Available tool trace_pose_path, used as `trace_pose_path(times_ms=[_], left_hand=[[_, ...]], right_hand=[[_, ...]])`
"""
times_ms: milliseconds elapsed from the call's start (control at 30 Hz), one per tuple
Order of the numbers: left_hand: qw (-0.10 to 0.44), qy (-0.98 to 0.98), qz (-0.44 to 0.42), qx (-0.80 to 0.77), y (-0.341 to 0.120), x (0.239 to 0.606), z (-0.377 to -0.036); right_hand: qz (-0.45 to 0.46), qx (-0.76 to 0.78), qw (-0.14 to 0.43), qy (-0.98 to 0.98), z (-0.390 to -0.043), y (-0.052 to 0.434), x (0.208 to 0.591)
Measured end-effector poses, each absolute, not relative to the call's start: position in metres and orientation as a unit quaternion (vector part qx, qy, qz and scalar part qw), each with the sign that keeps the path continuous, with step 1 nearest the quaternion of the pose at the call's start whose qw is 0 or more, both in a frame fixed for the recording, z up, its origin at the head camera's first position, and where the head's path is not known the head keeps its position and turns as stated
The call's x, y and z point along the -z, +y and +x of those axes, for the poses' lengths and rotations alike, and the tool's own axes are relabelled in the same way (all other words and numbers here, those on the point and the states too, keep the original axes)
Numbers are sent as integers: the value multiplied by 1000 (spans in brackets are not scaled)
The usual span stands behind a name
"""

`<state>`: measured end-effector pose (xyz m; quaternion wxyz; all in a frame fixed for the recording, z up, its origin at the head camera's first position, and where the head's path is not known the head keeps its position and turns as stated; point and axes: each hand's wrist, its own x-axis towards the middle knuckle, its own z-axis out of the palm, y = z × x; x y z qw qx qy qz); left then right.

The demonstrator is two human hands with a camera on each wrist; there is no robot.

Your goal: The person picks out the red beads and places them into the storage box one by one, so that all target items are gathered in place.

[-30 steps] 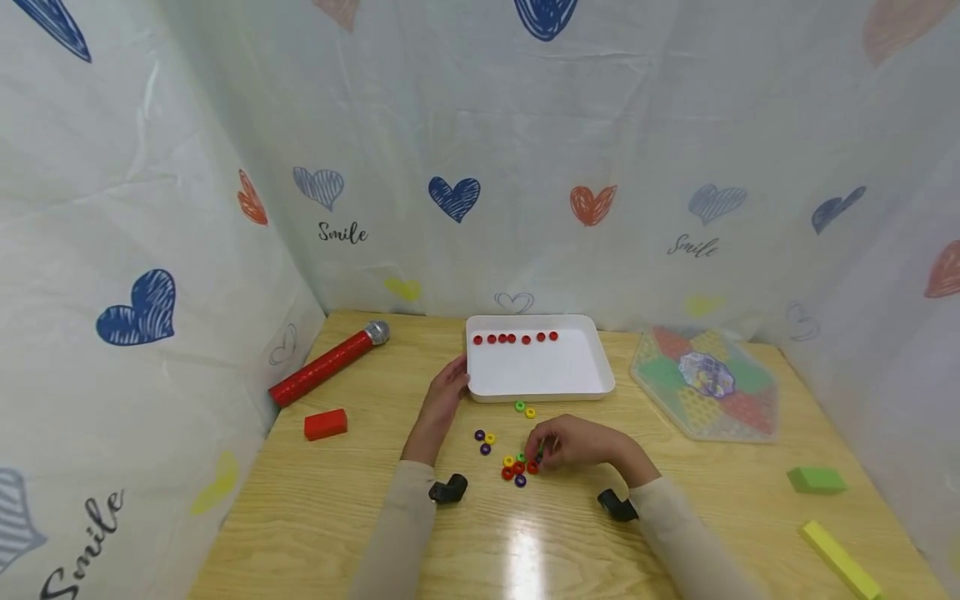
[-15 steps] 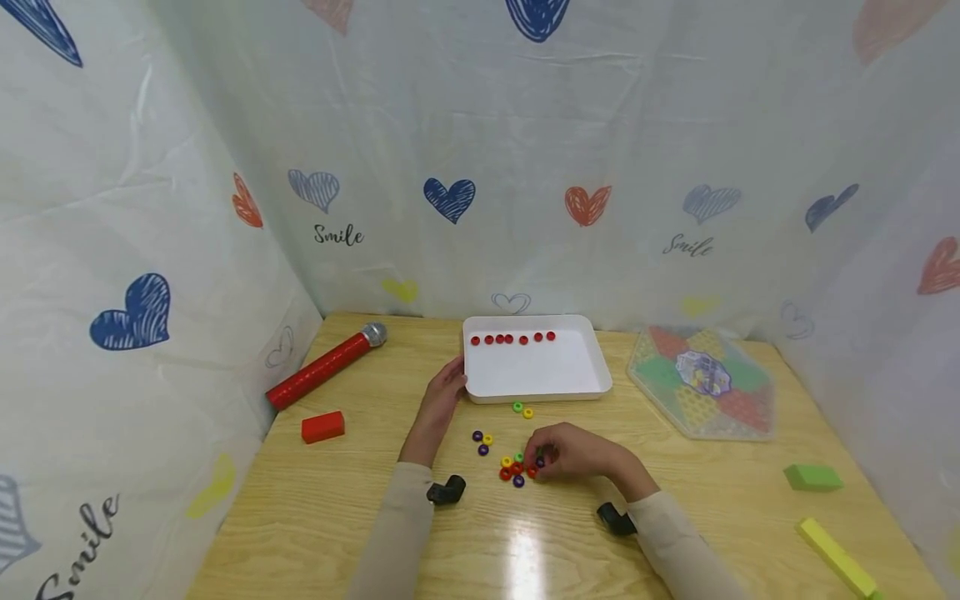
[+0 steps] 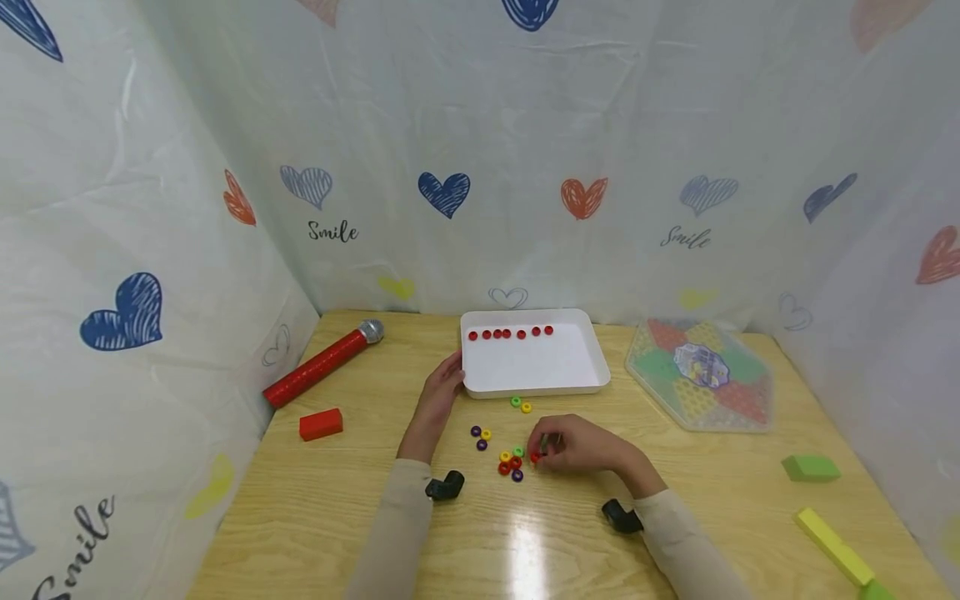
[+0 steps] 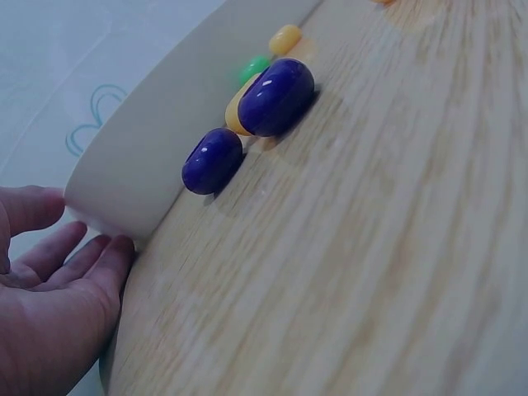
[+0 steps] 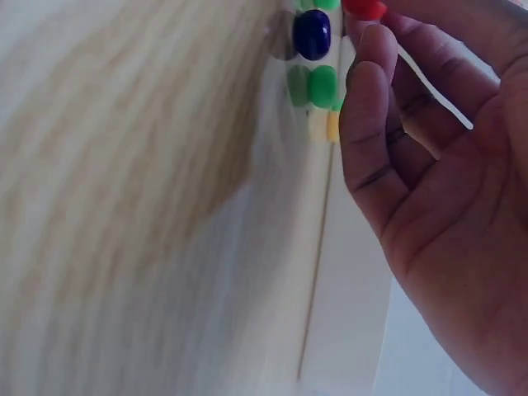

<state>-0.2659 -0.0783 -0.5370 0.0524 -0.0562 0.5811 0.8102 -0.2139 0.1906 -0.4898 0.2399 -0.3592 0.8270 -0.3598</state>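
My left hand (image 3: pixel 438 406) holds the left side of a white tray (image 3: pixel 536 375); in the left wrist view its thumb is at the rim and its fingertips at the lower corner. Along the tray's back part lies a row of several red beads (image 3: pixel 521 334). Over the table in front of the tray, my right hand (image 3: pixel 577 446) pinches a red bead (image 5: pixel 365 8) between thumb and fingertips. Close to its left is a small group of mixed beads, among them a red bead (image 3: pixel 504 468), a green bead (image 3: pixel 518 452) and a purple bead (image 3: pixel 517 476).
Between the tray and that group lie more beads, including a purple bead (image 3: pixel 482 445) and a yellow bead (image 3: pixel 527 407). A red toy microphone (image 3: pixel 318 367) and red block (image 3: pixel 321 424) are left. At right are a clear bead case (image 3: pixel 701 379), green block (image 3: pixel 811 468) and yellow block (image 3: pixel 834 546).
The right hand has taken a red bead from the right edge of the group and drawn it slightly away. My left hand stays at the tray. The head view has shifted a little.
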Motion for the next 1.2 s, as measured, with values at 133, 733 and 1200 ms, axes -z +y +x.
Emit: trace_pose_path(times_ms=[133, 733, 1200], left_hand=[[50, 585, -57, -807, -79, 535, -266], [51, 574, -59, -815, -81, 536, -266], [55, 577, -65, -812, -79, 538, -266]], right_hand=[[-349, 389, 230, 821, -224, 193, 484], [-312, 394, 143, 853, -311, 185, 449], [-208, 354, 165, 897, -383, 173, 446]])
